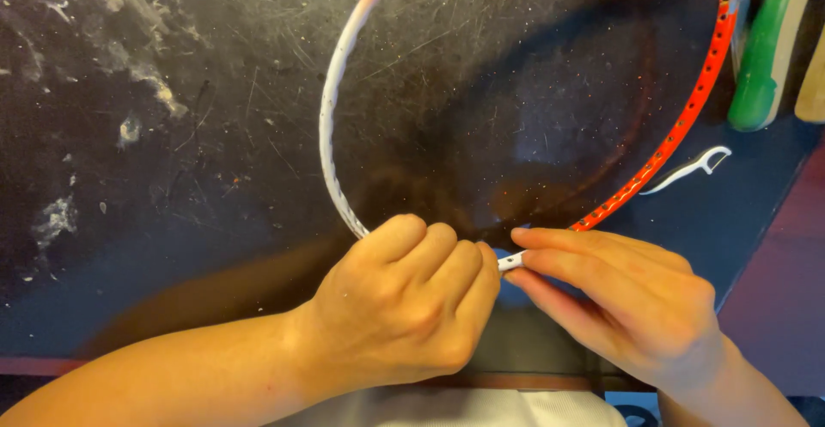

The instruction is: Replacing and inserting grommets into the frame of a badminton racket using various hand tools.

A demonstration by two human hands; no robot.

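An unstrung racket frame (330,109), white on the left side and orange-red with small holes on the right (687,109), lies over a dark scratched tabletop (172,135). My left hand (404,307) is closed in a fist around the near end of the frame. My right hand (619,298) pinches the white near part of the frame (511,261) between fingertips and thumb, right beside the left fist. The frame's nearest curve is hidden under both hands.
A small white dental floss pick (692,167) lies on the table to the right. A green-handled tool (765,49) and a wooden handle (812,83) lie at the top right. The table's edge (756,247) runs diagonally at the right.
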